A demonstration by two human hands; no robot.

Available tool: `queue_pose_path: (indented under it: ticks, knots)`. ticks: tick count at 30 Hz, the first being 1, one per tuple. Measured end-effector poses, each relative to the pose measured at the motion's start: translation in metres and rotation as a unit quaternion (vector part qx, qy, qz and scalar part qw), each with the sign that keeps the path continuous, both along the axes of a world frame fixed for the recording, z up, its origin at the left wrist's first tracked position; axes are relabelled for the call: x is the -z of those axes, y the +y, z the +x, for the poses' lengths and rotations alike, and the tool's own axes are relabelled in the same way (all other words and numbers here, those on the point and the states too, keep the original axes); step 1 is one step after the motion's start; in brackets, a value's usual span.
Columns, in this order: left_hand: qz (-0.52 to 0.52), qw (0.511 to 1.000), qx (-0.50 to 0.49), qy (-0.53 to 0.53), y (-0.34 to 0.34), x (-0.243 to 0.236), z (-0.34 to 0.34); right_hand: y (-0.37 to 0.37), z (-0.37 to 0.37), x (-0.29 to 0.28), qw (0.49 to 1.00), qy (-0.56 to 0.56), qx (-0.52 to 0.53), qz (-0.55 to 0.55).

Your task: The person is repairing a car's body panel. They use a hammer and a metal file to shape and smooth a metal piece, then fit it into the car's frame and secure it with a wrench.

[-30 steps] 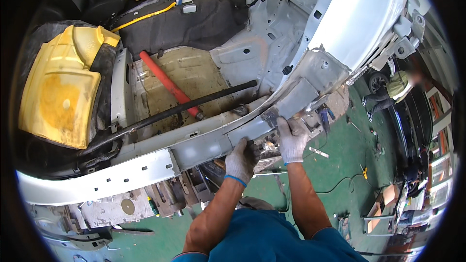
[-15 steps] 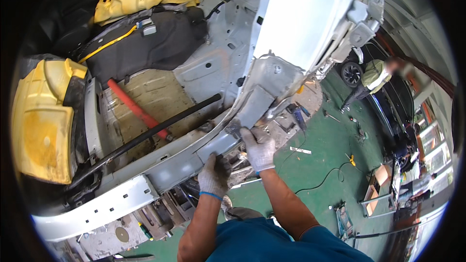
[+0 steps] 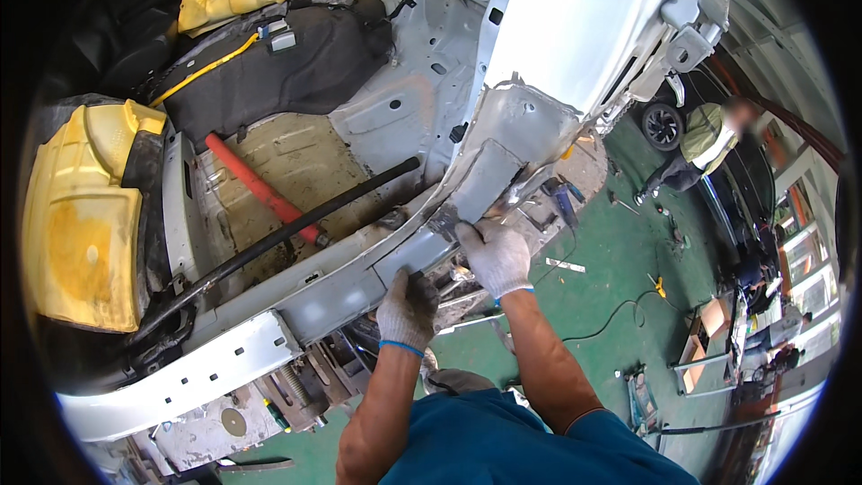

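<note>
Step looks like hands-on checking/positioning of grey sill panel (image 3: 415, 250) along floor pan's (image 3: 310, 139) near side — L hand (image 3: 407, 313) & R hand (image 3: 498, 259) at its outer edge, can't tell if either grip's closed — next move prob. needs even pressure

A red tube (image 3: 251, 176) slants across the car's beige floor pan (image 3: 296, 139) from near its upper left corner, a black bar (image 3: 359, 194) crossing over it. A yellow foam block (image 3: 83, 224) sits beyond the pan's left edge. A dark power tool (image 3: 563, 202) lies at the platform's (image 3: 590, 172) right edge. Farther right on the green floor (image 3: 593, 296), a person (image 3: 700, 132) is beside a dark car (image 3: 756, 162).
</note>
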State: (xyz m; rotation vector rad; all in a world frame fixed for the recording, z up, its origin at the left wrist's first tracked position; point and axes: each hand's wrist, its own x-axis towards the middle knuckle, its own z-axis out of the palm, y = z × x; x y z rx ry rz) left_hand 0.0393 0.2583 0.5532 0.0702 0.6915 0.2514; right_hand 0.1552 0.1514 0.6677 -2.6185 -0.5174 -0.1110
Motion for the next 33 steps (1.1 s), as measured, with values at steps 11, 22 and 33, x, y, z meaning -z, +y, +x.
queue_pose_path:
  ticks: [11,22,33]
  knots:
    - [-0.030,0.998,-0.016,-0.046,-0.003,0.005,0.004,-0.001,-0.004,-0.003,0.998,0.010,0.014,0.055]
    - [-0.048,0.998,-0.025,-0.009,-0.007,0.002,0.004,0.004,-0.008,0.017,0.965,-0.024,0.068,0.250]
    - [-0.006,1.000,-0.024,0.005,-0.007,-0.004,0.002,0.012,-0.010,0.021,0.941,-0.010,0.077,0.328]
